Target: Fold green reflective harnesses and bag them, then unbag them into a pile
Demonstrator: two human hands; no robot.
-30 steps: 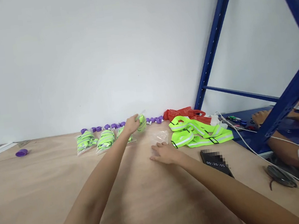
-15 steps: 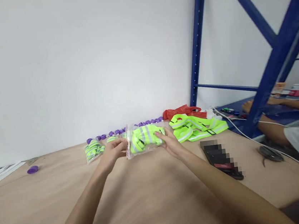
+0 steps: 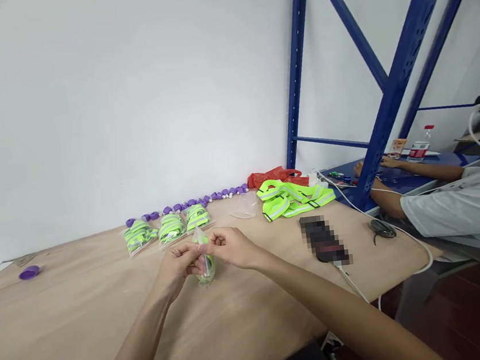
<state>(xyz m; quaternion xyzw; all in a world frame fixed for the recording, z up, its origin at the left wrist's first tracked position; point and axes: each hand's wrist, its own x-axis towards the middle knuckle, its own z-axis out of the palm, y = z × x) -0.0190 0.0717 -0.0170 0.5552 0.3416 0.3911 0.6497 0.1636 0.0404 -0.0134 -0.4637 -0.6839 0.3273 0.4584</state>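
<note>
Between my hands, over the middle of the table, a clear plastic bag (image 3: 207,271) with a folded neon-yellow reflective strap inside is turned edge-on. My left hand (image 3: 179,263) grips its left side near the top edge. The fingers of my right hand (image 3: 229,247) pinch the same edge from the right, touching my left fingertips. Just beyond lie three filled bags: a left one (image 3: 139,236), a middle one (image 3: 171,227) and a right one (image 3: 196,215). Loose neon-yellow straps (image 3: 289,198) lie farther right, with a flat clear bag (image 3: 244,207) beside them.
Purple pieces (image 3: 190,203) line the wall, and a purple cup (image 3: 29,273) lies left. Behind the straps is a red bag (image 3: 274,176). A phone (image 3: 322,240), a cable and a mouse (image 3: 382,229) are at right. Past the blue rack (image 3: 383,123) sits a person.
The held bag has turned from broadside to edge-on and come lower, and my hands have closed together at its edge. The view has shifted right, showing more of the other person.
</note>
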